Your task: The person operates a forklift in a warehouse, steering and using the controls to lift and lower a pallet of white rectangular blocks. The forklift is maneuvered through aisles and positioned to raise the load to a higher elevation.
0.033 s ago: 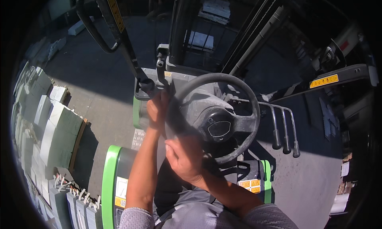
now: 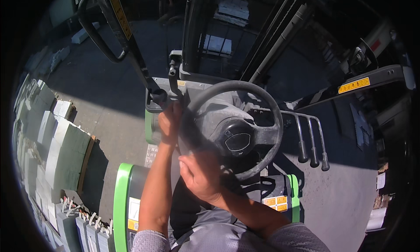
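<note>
Steering wheel (image 2: 238, 136) taken as landmark: black, dusty rim, standing between the person's lap (image 2: 192, 223) and the dark mast uprights (image 2: 280, 37) beyond it. Hands are apart, both at the wheel's left side, right forearm angled across the lap. Left hand (image 2: 169, 121) curled, just beside the upper-left rim and below a dark upright lever (image 2: 173, 79); fingers partly hidden, cannot tell whether they close on anything. Right hand (image 2: 200, 176) curled at the lower-left rim, thumb uppermost; fingers lie in shadow and blur, so grip on the rim cannot be confirmed. Right of the wheel: three bent metal levers (image 2: 314, 159) with black knobs, well apart from both hands. Below and right of the wheel: a panel edged in green (image 2: 294, 195), bearing orange labels (image 2: 275, 203). Below and left of it: a larger green-edged panel (image 2: 121, 199). Beyond the wheel, upper left: a dark post with a looped handrail (image 2: 103, 42). Far left of the wheel: pale slabs (image 2: 65, 151), stacked; nearer the person, grey slabs with white straps (image 2: 70, 228). Beyond the mast uprights: another pale stack (image 2: 218, 45), in shade.
</note>
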